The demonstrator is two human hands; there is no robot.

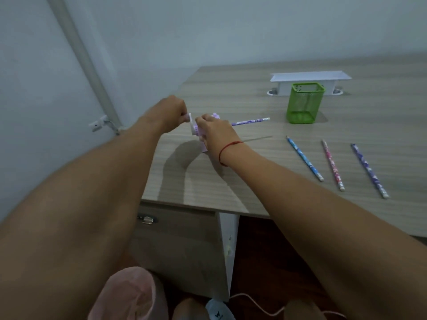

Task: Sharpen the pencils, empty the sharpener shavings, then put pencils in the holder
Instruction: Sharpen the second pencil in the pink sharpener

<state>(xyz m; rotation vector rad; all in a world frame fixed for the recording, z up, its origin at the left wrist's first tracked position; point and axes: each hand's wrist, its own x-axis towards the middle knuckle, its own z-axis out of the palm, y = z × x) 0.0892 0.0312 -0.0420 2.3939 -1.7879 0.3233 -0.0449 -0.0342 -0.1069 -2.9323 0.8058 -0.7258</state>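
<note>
Both hands are placed on the purple sharpener [196,132] at the left end of the desk [231,185]: crank [190,122] pinched by L hand [172,114], body gripped from above by R hand [215,130]. A patterned pencil [250,121] is stuck in its right side. Further right, blue pencil [305,159], pink pencil [333,165] & violet pencil [369,170] are laid flat, green holder [305,102] stood behind them.

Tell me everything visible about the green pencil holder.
The green pencil holder is a square cup of bright wire mesh with a solid rim and base band. It stands upright on the desk, toward the back, just in front of a white box. No pencil shows above its rim.
</note>
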